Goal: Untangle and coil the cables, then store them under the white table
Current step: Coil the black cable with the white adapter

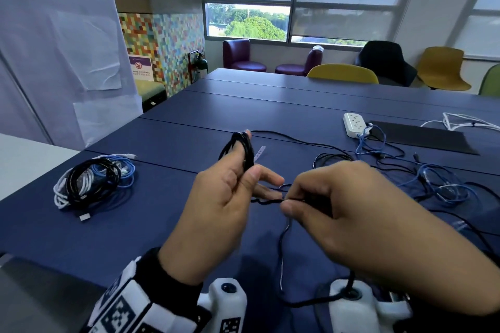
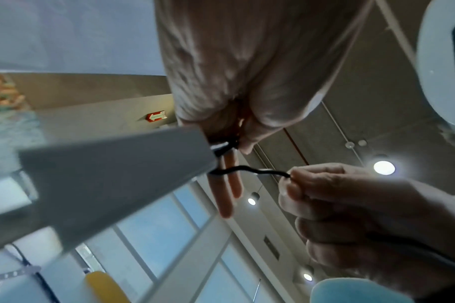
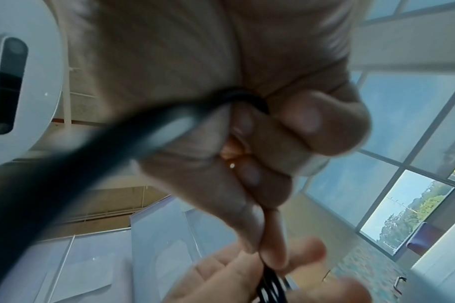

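Note:
My left hand holds a small coil of thin black cable above the blue table, thumb pressed against the loops, other fingers stretched out. My right hand pinches the loose run of the same black cable just right of the left hand; its tail hangs down toward the table. In the left wrist view the black cable spans from the left fingers to the right hand. In the right wrist view the fingers are curled round the cable.
A bundle of coiled black, white and blue cables lies on the table at the left. Tangled blue and black cables spread at the right beside a white power strip and a dark mat. A white table's corner shows far left.

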Motion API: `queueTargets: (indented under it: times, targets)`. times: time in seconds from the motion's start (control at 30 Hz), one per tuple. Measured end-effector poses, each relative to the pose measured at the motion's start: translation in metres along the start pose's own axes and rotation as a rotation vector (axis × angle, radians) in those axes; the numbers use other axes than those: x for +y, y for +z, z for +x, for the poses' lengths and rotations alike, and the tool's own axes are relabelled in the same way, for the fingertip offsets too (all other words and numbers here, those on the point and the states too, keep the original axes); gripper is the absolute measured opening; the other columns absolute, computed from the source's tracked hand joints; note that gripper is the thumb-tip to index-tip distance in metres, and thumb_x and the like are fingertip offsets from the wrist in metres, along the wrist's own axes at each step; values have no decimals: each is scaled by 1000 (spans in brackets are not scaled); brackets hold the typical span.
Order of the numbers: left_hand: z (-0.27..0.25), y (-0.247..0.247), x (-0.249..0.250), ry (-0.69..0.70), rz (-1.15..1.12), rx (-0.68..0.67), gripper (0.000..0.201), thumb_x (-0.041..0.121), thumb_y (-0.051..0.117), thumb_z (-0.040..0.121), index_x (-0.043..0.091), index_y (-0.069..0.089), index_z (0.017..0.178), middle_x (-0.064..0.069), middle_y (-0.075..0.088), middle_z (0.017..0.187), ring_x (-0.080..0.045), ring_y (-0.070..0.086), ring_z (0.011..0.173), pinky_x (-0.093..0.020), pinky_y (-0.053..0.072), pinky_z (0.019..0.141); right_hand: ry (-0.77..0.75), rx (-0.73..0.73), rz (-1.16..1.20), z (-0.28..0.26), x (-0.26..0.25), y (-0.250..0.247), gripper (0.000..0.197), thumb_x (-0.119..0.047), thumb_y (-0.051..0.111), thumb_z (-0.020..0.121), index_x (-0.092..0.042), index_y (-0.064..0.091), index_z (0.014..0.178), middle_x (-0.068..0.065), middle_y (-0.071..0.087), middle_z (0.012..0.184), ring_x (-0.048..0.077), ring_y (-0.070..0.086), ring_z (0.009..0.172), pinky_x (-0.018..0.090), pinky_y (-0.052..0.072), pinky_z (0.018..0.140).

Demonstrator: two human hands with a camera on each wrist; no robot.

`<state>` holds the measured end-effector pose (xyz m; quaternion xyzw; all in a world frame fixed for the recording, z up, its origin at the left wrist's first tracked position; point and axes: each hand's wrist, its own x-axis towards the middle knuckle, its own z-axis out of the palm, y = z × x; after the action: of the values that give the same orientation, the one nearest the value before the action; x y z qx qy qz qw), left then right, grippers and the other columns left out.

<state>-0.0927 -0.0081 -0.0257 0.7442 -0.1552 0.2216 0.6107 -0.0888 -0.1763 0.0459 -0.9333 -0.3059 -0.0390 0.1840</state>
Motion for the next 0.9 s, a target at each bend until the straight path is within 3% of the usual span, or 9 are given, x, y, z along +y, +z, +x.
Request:
queueTargets:
  times: [0.1,0.27,0.37,0.47,0.53,0.6,0.7,0.8,0.9]
  targets:
    - [-2,0,3,28,152,-70,25,23,43,99,40,45,118,5,70,83,-12,66,60,-12,44,56,49,7,103,1,4,-7,23,-44,62,86,-25,68,76,-8,53,54,7,47,50,17,30,47]
    - [-3,-4,-1,11,246,-155,21,34,41,97,31,53,113,-2,57,69,-14,51,56,-30,48,54,120,51,643,1,13,-12,15,-12,62,91,-19,72,81,20,52,60,17,56,36,37,55,47]
    - [-6,-6,-2,-20,228,-220,32,43,43,97,18,56,112,-12,42,64,-34,42,61,-44,45,54,153,114,987,3,21,-12,17,3,60,89,-11,68,94,9,36,54,15,37,33,29,46,37]
    - [-8,-6,-5,-53,231,-232,44,49,45,93,9,58,107,0,38,64,-30,44,62,-48,49,66,205,224,1134,12,32,-10,13,1,61,88,-10,67,92,5,32,55,13,23,38,19,26,38]
    - [-9,-5,-7,-67,232,-210,36,43,46,94,15,62,110,10,40,64,-29,44,64,-41,49,64,185,322,1040,16,41,-10,13,-4,66,86,-15,72,84,7,36,57,15,23,43,22,23,41]
    - [-11,-4,-11,-147,97,-162,29,37,47,92,21,67,106,9,37,59,-20,35,53,-34,39,53,122,431,851,20,46,-8,12,-9,69,85,-19,75,80,13,47,57,19,33,47,26,29,45]
    - [-11,-3,-10,-307,-216,-101,30,32,48,90,13,71,95,4,27,55,-12,21,46,-28,21,46,-40,585,566,26,51,0,12,-14,72,85,-25,77,85,5,66,67,15,55,59,22,42,56]
    - [-11,-3,-5,-380,-436,-43,32,32,50,89,6,69,85,3,21,53,-11,13,43,-21,18,44,-114,662,308,34,61,12,12,-17,72,86,-23,77,95,-3,62,76,10,57,68,18,43,64]
    - [-11,-6,-2,-456,-592,6,28,30,54,90,10,66,76,6,17,51,-8,9,42,-17,16,43,-142,653,156,38,73,24,15,-29,66,90,-23,77,99,0,53,76,17,53,66,32,47,59]
